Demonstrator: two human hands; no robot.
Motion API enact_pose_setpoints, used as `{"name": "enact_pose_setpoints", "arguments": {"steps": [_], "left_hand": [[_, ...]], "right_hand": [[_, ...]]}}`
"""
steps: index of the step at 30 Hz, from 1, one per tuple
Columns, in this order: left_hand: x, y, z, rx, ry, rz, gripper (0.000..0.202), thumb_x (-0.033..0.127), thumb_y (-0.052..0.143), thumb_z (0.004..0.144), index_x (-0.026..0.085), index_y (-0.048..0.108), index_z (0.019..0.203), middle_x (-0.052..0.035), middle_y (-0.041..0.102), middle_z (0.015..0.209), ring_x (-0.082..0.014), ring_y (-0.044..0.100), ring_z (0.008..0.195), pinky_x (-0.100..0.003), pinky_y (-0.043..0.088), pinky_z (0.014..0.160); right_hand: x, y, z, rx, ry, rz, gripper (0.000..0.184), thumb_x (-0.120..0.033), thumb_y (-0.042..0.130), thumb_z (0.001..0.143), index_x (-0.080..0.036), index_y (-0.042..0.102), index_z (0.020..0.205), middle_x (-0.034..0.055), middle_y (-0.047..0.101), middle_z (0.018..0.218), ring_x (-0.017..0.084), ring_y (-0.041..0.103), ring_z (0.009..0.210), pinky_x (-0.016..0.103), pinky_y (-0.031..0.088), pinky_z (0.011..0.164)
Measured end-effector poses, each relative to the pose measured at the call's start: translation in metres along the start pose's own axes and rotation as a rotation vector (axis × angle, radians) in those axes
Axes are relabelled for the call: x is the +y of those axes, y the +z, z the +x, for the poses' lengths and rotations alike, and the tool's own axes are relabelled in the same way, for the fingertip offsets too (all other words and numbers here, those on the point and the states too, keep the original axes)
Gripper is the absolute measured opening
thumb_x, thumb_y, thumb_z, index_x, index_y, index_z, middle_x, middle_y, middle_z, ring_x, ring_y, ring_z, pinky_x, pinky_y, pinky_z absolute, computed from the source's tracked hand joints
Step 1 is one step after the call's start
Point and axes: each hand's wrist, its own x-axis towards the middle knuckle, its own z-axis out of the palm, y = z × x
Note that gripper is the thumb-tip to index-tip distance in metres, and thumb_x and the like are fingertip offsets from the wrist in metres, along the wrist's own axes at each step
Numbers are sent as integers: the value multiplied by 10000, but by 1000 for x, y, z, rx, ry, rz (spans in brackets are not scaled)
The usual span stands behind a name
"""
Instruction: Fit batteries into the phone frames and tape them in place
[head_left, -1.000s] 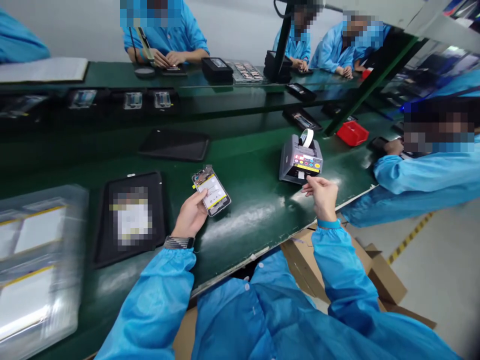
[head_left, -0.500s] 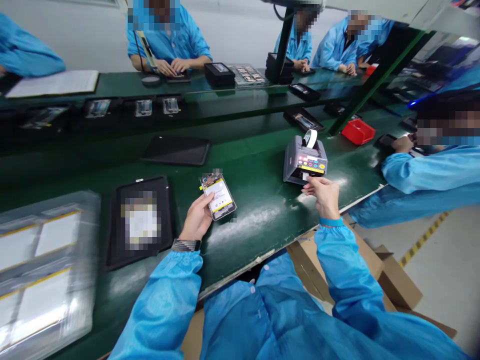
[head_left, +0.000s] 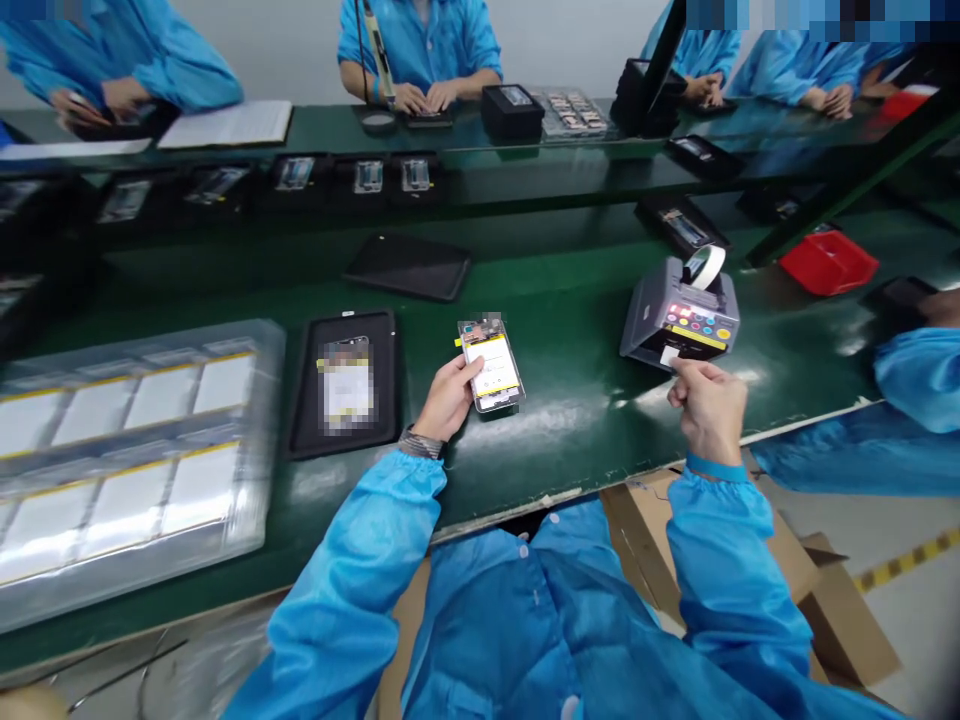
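Note:
My left hand (head_left: 448, 398) grips the lower left edge of an opened phone body (head_left: 491, 364) with a white and yellow battery label, held just above the green bench (head_left: 570, 420). My right hand (head_left: 707, 405) is closed in a pinch on a small white strip of tape (head_left: 670, 355) at the outlet of a grey tape dispenser (head_left: 679, 318). The dispenser has coloured buttons on its front and a tape roll on top.
A black tray (head_left: 346, 392) holding another phone body lies left of my left hand. A clear plastic tray of white parts (head_left: 127, 460) fills the near left. An empty black tray (head_left: 409, 266) lies further back. A red bin (head_left: 828, 262) and co-workers' sleeves surround the bench.
My view has swung left and down, so everything sits further right in frame. My right hand stays at the dispenser outlet and my left hand keeps hold of the phone body.

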Motion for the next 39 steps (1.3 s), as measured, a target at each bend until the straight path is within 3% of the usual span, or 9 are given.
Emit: {"name": "enact_pose_setpoints", "arguments": {"steps": [3, 8, 13, 25, 39], "left_hand": [[-2, 0, 0, -21, 30, 25, 357, 210, 828, 804, 114, 722, 1131, -140, 781, 1129, -279, 730, 1124, -418, 578, 1029], [-5, -1, 0, -37, 57, 97, 408, 270, 842, 805, 145, 706, 1168, -121, 781, 1140, -277, 723, 1136, -408, 586, 999], [-7, -2, 0, -48, 67, 115, 414, 284, 830, 813, 146, 695, 1179, -121, 786, 1121, -284, 726, 1121, -412, 591, 975], [-8, -3, 1, -48, 77, 114, 411, 297, 841, 810, 144, 696, 1163, -123, 783, 1118, -307, 737, 1089, -444, 582, 983], [-8, -3, 1, -38, 70, 151, 422, 323, 840, 815, 148, 689, 1168, -124, 786, 1103, -294, 744, 1059, -434, 594, 954]], "right_hand": [[3, 17, -27, -125, 50, -51, 219, -321, 818, 628, -155, 714, 726, -54, 458, 414, 70, 359, 343, 202, 250, 328], [17, 73, -82, -454, 176, -106, 359, -475, 847, 654, -165, 683, 728, -45, 490, 427, 67, 348, 354, 204, 226, 344], [30, 112, -105, -617, 170, -112, 406, -541, 831, 671, -173, 666, 720, -44, 501, 441, 74, 358, 379, 219, 233, 370], [36, 117, -106, -659, 87, -172, 353, -517, 783, 723, -187, 659, 737, -52, 488, 465, 88, 355, 407, 246, 244, 423], [45, 119, -106, -613, -1, -243, 307, -481, 742, 759, -185, 664, 730, -57, 454, 468, 94, 330, 443, 255, 229, 468]]}}
